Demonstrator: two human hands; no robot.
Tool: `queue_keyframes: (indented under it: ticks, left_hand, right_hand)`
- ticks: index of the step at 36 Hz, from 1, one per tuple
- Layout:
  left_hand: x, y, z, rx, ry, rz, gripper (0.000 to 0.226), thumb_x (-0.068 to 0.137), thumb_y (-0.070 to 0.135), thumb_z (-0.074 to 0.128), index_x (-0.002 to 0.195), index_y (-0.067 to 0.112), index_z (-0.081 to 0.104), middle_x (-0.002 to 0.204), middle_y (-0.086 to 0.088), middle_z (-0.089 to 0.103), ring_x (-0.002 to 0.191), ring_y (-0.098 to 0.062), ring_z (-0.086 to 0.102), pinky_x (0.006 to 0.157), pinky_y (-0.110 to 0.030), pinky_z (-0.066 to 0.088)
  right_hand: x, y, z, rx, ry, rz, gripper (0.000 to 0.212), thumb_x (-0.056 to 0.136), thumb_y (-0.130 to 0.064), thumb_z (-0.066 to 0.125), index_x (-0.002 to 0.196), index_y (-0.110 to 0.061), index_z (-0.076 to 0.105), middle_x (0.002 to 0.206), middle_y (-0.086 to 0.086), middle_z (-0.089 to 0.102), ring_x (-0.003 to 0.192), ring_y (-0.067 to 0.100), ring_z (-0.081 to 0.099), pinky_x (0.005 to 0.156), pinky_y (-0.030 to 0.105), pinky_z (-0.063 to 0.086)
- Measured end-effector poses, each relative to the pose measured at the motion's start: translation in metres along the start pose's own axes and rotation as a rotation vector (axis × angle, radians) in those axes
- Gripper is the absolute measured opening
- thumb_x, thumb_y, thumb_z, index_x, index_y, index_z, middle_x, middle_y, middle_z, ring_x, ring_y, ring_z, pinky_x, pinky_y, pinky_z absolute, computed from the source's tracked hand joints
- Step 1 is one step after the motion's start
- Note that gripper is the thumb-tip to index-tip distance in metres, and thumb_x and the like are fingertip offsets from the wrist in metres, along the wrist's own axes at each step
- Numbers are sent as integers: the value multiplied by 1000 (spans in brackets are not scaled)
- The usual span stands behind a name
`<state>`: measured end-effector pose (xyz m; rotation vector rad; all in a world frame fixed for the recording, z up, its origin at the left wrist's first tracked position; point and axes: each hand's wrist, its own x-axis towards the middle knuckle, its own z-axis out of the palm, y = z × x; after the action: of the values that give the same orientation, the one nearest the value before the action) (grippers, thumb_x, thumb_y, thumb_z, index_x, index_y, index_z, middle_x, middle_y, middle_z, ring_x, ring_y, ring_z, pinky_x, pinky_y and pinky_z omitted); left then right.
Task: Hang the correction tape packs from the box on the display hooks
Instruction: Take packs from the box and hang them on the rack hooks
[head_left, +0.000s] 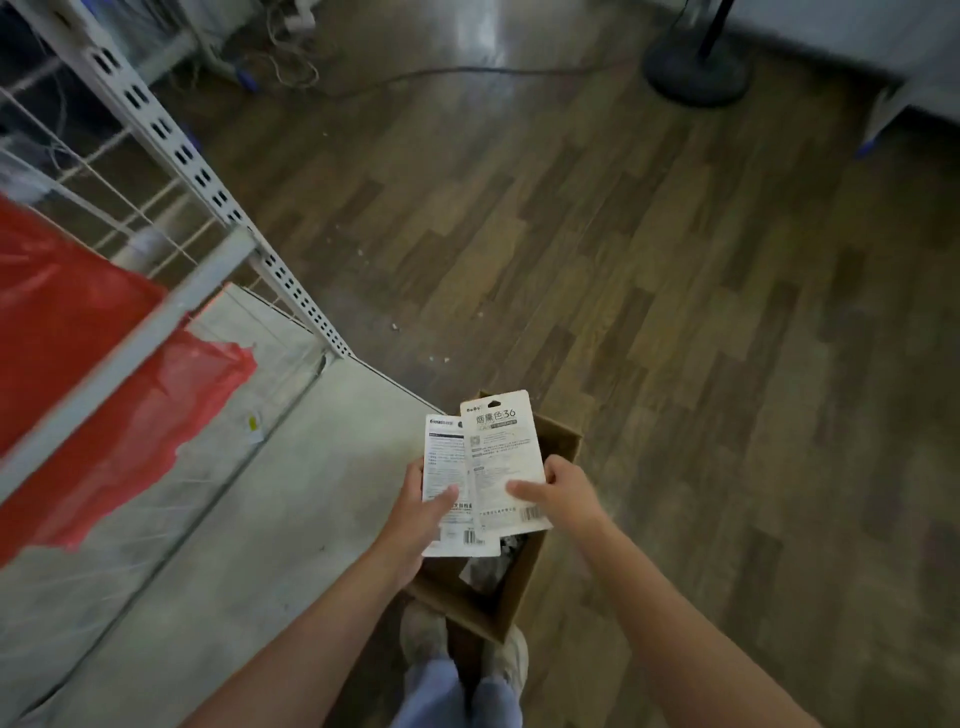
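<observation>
Two white carded correction tape packs face me with their printed backs, held above an open cardboard box (558, 441) on the floor. My left hand (415, 514) grips the left pack (441, 467) by its lower part, thumb across the card. My right hand (558, 493) holds the right pack (501, 452), which overlaps the left one and has a hang hole at its top. More dark items lie inside the box, mostly hidden by the packs. No display hooks are clearly visible.
A white metal rack with slotted uprights (171, 140) and wire grid stands at left, with red plastic sheeting (104, 364) draped on it and a pale base shelf (291, 467). A fan base (696, 67) and cables (291, 62) lie on the wooden floor. My feet (467, 654) flank the box.
</observation>
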<state>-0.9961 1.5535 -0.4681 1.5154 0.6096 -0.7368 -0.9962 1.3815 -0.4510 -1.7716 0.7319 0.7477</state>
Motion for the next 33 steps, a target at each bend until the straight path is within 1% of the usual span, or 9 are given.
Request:
queue_keyframes:
  ticks: [7, 9, 12, 15, 19, 21, 23, 28, 33]
  left_hand:
    - [-88, 84, -17, -120, 6, 106, 30, 96, 2, 50, 123, 16, 46, 122, -6, 64, 110, -28, 62, 90, -48, 52]
    - [-110, 104, -20, -168, -17, 145, 28, 96, 0, 48, 119, 17, 51, 114, -4, 67, 104, -26, 64, 83, -44, 54]
    - [-146, 132, -23, -180, -16, 229, 31, 97, -3, 43, 108, 23, 54, 112, -1, 66, 103, -23, 63, 88, -43, 51]
    - [-184, 157, -30, -219, -12, 315, 32, 96, -5, 45, 110, 23, 53, 113, -2, 65, 104, -24, 63, 88, -42, 52]
    - [-231, 184, -50, -187, 4, 453, 45, 93, -9, 49, 113, 31, 51, 122, 0, 63, 116, -23, 59, 102, -46, 45]
    - [-251, 191, -62, -146, 46, 505, 47, 92, -8, 51, 117, 31, 49, 122, 3, 62, 115, -20, 58, 97, -41, 49]
    - [-270, 197, -76, -110, 123, 554, 49, 91, -9, 50, 122, 29, 45, 124, 2, 61, 111, -18, 57, 80, -30, 50]
    - [-316, 192, -123, -179, 298, 607, 46, 91, -11, 47, 109, 31, 54, 116, 0, 66, 109, -25, 61, 98, -53, 47]
    - [-365, 164, -177, -235, 426, 640, 44, 87, -11, 51, 105, 29, 55, 112, -2, 66, 111, -29, 60, 99, -55, 45]
  right_hand:
    - [-74, -77, -23, 185, -44, -137, 36, 88, -4, 63, 115, -15, 41, 107, -3, 60, 83, 8, 61, 57, 19, 50]
    - [-93, -95, -27, 236, -79, -170, 36, 89, -2, 60, 119, -15, 44, 116, -1, 60, 94, 14, 61, 70, 26, 54]
    - [-121, -122, -33, 290, -137, -246, 36, 88, 0, 56, 118, -18, 47, 118, 2, 63, 105, 22, 62, 94, 45, 51]
    - [-153, -149, -37, 335, -183, -340, 34, 88, 1, 56, 113, -21, 49, 111, 1, 67, 101, 23, 65, 93, 47, 52]
    - [-191, -180, -34, 350, -296, -446, 38, 88, -8, 64, 122, -17, 51, 114, 3, 69, 100, 24, 69, 92, 49, 53]
    - [-208, -194, -28, 330, -332, -506, 37, 88, -7, 64, 122, -16, 52, 112, 1, 71, 98, 23, 70, 90, 48, 54]
    - [-225, -208, -20, 300, -346, -565, 34, 88, -3, 62, 118, -15, 54, 109, 0, 71, 97, 22, 70, 88, 46, 55]
    - [-264, -232, 16, 112, -352, -703, 41, 82, 2, 64, 119, -10, 52, 110, 3, 71, 102, 24, 68, 93, 48, 52]
    - [-304, -241, 70, -8, -370, -805, 36, 80, 2, 67, 111, -13, 54, 111, 2, 70, 101, 20, 67, 94, 45, 52]
